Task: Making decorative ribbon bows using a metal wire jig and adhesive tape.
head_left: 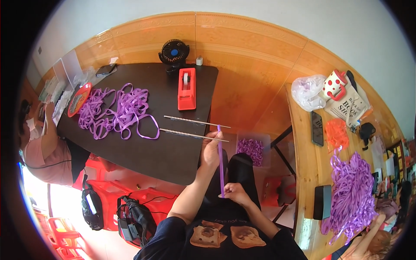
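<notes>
A narrow purple ribbon (221, 167) runs from two thin metal rods down to my lap. Its top end lies at the upper rod (186, 119), and it crosses the lower rod (184, 133). Both rods stick out past the right edge of the dark table (173, 160). My left hand (210, 151) has its fingers closed at the lower rod, against the ribbon's upper part. Lower down, my right hand (234, 193) pinches the ribbon's bottom end. Loose purple ribbon loops (132, 106) lie on the table left of the rods.
A red tape dispenser (187, 89) and a black fan (174, 54) stand at the table's back. Below the rods, a clear bin (265, 141) holds purple ribbon. On the right, a wooden table (305, 173) bears a large ribbon heap (353, 195). Another person (54, 149) sits at left.
</notes>
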Demonstrator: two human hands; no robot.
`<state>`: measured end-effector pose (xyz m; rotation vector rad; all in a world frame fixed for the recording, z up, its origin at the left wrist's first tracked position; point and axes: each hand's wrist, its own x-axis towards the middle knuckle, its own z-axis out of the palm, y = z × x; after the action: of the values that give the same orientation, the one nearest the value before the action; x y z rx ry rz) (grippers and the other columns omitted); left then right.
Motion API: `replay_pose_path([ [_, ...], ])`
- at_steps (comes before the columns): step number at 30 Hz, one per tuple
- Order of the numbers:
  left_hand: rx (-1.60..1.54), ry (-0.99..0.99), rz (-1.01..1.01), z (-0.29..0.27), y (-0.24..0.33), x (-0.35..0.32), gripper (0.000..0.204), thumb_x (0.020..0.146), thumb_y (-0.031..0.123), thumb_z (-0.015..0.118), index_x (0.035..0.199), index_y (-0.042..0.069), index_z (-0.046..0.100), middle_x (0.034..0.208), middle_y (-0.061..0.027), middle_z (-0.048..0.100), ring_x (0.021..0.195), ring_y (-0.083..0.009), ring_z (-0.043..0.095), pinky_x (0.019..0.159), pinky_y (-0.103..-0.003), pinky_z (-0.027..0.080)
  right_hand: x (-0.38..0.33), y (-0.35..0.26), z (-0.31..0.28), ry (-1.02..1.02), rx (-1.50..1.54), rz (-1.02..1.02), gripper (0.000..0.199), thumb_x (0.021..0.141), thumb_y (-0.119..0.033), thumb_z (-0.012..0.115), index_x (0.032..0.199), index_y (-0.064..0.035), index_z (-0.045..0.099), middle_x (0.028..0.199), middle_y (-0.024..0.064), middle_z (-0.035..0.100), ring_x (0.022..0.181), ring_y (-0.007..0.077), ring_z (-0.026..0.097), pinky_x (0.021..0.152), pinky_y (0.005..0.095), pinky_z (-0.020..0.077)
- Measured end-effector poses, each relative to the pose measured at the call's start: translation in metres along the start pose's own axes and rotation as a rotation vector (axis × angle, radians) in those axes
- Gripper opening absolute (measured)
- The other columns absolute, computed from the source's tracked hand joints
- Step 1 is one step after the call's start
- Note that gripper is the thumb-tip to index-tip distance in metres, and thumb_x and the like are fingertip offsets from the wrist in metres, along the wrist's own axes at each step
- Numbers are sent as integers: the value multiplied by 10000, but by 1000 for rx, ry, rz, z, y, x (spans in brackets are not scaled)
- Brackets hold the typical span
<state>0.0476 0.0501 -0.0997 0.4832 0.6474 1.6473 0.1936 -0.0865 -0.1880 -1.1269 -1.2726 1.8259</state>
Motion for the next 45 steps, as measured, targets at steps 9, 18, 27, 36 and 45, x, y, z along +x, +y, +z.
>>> replay_pose_path([
  [9,642,-313,-34,7,16,-69,59,745,-24,712,762,31,707,843,-41,605,826,-125,578,736,-242,449,-23,-85,-50,589,-91,-500,173,907,-37,573,1058,27,627,1068,85,633,994,140,578,901,282,434],
  [18,394,-469,-460,27,72,-110,56,872,39,633,867,1,674,714,-67,658,597,-87,609,503,-184,458,-21,-154,-21,-186,53,-376,176,946,-56,502,1018,46,626,883,50,590,811,122,584,746,263,464],
  [27,188,-474,-808,22,90,-114,163,896,150,638,894,-7,683,648,-50,628,539,-104,600,459,-177,442,-34,-168,-13,-110,-4,-552,72,813,55,646,884,45,648,799,87,611,729,137,580,624,240,430],
  [36,209,-568,-778,23,99,-121,141,885,94,643,939,-28,689,646,-55,621,520,-93,576,424,-164,405,-48,-188,-2,-121,-229,-723,119,755,83,683,858,35,649,751,97,619,668,180,599,614,267,436],
  [45,753,-687,-260,40,118,-136,97,872,44,641,852,-48,666,684,-53,629,566,-75,568,485,-224,421,-58,-201,10,-20,-621,-907,181,722,36,686,875,-35,621,747,53,606,685,202,581,660,312,380],
])
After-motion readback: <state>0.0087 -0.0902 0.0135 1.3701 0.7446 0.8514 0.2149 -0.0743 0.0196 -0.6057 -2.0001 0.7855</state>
